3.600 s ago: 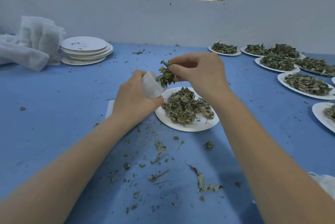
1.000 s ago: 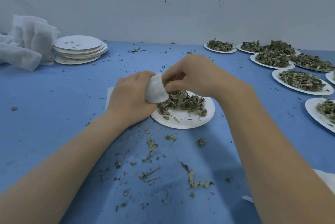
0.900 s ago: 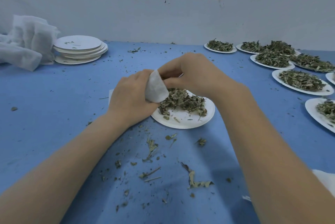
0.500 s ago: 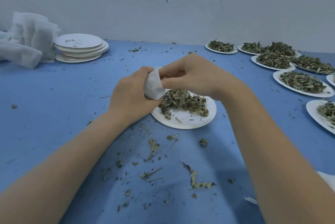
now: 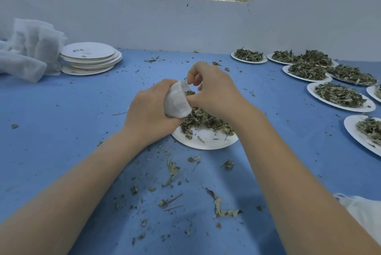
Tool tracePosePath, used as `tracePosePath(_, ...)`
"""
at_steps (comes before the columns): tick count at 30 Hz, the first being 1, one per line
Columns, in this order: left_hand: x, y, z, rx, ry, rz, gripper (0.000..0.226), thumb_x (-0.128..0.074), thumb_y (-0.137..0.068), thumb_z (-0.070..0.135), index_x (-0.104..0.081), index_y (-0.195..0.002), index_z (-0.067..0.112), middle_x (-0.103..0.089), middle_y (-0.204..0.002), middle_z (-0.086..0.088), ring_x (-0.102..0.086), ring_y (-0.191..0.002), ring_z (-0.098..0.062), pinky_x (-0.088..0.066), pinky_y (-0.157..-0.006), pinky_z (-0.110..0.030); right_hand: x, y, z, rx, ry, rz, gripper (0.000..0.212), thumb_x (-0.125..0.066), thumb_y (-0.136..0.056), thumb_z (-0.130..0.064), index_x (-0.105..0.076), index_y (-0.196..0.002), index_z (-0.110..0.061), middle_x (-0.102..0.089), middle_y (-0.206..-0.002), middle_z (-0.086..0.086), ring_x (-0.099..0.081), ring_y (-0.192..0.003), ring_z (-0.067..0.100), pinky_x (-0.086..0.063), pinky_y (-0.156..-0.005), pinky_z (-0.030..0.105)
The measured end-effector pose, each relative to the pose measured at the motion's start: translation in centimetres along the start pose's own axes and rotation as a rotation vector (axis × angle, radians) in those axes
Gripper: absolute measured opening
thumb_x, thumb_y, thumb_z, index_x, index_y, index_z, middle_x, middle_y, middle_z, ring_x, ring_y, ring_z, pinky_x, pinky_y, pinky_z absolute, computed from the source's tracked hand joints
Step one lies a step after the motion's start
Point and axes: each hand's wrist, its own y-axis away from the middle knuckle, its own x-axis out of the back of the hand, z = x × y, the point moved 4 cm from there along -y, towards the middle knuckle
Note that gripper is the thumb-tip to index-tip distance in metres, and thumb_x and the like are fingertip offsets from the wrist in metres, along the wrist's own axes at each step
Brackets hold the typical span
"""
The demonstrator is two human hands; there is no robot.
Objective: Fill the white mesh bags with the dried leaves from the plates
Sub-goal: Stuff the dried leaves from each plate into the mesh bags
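Leaves (image 5: pixel 189 92) now sit in the mouth of the white mesh bag (image 5: pixel 176 99), where half a second ago the right hand (image 5: pixel 213 91) was pinched at its rim. Its fingers (image 5: pixel 192 72) have loosened and hold nothing. The left hand (image 5: pixel 150 110) grips the bag over the plate (image 5: pixel 206 141) mid-bench. More leaves remain, so another pinch looks likely.
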Motion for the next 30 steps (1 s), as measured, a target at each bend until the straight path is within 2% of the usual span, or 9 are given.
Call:
tracePosePath(2,0.1,-0.1,0.0,0.007,0.012,0.0,0.047,-0.072,-0.07,0.026,-0.057,-0.114,0.021,-0.065,-0.1,0.006,-0.059,-0.088,-0.019,-0.047,-0.079,-0.039,-0.2,0.1,0.4,-0.088,-0.044,-0.064,0.027,-0.068,-0.081,-0.029,-0.052,-0.102,-0.023,-0.057,-0.101,0.002,-0.058,-0.081,0.017,-0.047,-0.066,0.021)
tracePosePath(5,0.4,-0.2,0.0,0.025,0.004,0.017,0.046,-0.072,-0.071,0.029,-0.057,-0.113,0.021,-0.064,-0.098,0.007,-0.058,-0.087,-0.017,-0.047,-0.076,-0.036,0.1,0.4,0.6,-0.199,-0.342,-0.202,0.033,-0.072,-0.08,-0.025,-0.06,-0.11,-0.017,-0.071,-0.09,0.008,-0.07,-0.074,0.02,-0.059,-0.072,0.031)
tracePosePath(10,0.4,-0.1,-0.4,0.04,-0.043,0.02,0.046,-0.07,-0.07,0.026,-0.056,-0.113,0.021,-0.062,-0.097,0.006,-0.056,-0.086,-0.02,-0.046,-0.072,-0.034,1.4,0.1,1.2,-0.179,-0.452,-0.154,0.017,-0.077,-0.076,-0.013,-0.073,-0.092,-0.008,-0.074,-0.083,0.01,-0.072,-0.079,0.019,-0.054,-0.089,0.043)
tracePosePath(16,0.3,-0.2,-0.2,0.039,-0.072,0.019,0.046,-0.071,-0.069,0.024,-0.055,-0.113,0.022,-0.061,-0.093,0.007,-0.056,-0.085,-0.02,-0.045,-0.071,-0.032,1.9,0.5,0.4,-0.051,-0.41,-0.144,0.011,-0.075,-0.074,-0.006,-0.077,-0.084,-0.009,-0.074,-0.077,0.009,-0.069,-0.071,0.008,-0.055,-0.074,0.022)
tracePosePath(20,0.0,-0.2,0.4,0.045,-0.033,0.034,0.043,-0.069,-0.07,0.031,-0.057,-0.11,0.023,-0.058,-0.087,0.012,-0.056,-0.081,-0.014,-0.041,-0.07,-0.027,0.4,0.1,-1.4,0.077,0.043,-0.117,0.011,-0.06,-0.076,-0.002,-0.071,-0.078,0.001,-0.05,-0.056,0.012,-0.031,-0.053,0.007,-0.026,-0.046,0.018)
tracePosePath(24,-0.4,-0.4,0.5,0.033,-0.128,-0.022,0.037,-0.063,-0.07,0.026,-0.057,-0.107,0.023,-0.05,-0.081,0.017,-0.051,-0.078,-0.01,-0.028,-0.069,-0.017,-0.8,0.5,-2.0,0.119,0.097,-0.283,0.045,-0.052,-0.087,-0.009,-0.059,-0.046,-0.027,-0.039,-0.044,-0.008,-0.038,-0.049,0.006,-0.031,-0.045,0.013)
tracePosePath(27,-0.4,-0.3,0.2,0.06,-0.045,-0.064,0.053,-0.068,-0.065,0.029,-0.053,-0.116,0.029,-0.055,-0.097,0.017,-0.051,-0.086,-0.008,-0.039,-0.073,-0.024,-0.5,1.0,-1.4,0.138,-0.007,-0.416,0.028,-0.052,-0.091,-0.011,-0.068,-0.07,-0.021,-0.054,-0.062,-0.01,-0.045,-0.057,0.003,-0.037,-0.058,0.016)
tracePosePath(28,-0.3,-0.3,0.1,0.064,-0.041,-0.069,0.056,-0.07,-0.065,0.03,-0.051,-0.118,0.03,-0.055,-0.099,0.016,-0.051,-0.087,-0.009,-0.041,-0.073,-0.026,0.0,1.2,-1.2,0.134,-0.048,-0.437,0.017,-0.055,-0.09,-0.012,-0.07,-0.084,-0.016,-0.063,-0.073,-0.008,-0.054,-0.067,0.005,-0.043,-0.065,0.019)
tracePosePath(30,-0.1,-0.4,-0.1,0.059,-0.074,-0.06,0.056,-0.07,-0.066,0.031,-0.05,-0.118,0.029,-0.053,-0.096,0.016,-0.051,-0.086,-0.011,-0.039,-0.071,-0.027,1.3,1.3,-0.5,0.121,-0.162,-0.43,0.018,-0.066,-0.085,-0.016,-0.073,-0.099,-0.026,-0.072,-0.091,-0.013,-0.065,-0.088,-0.001,-0.049,-0.082,0.017)
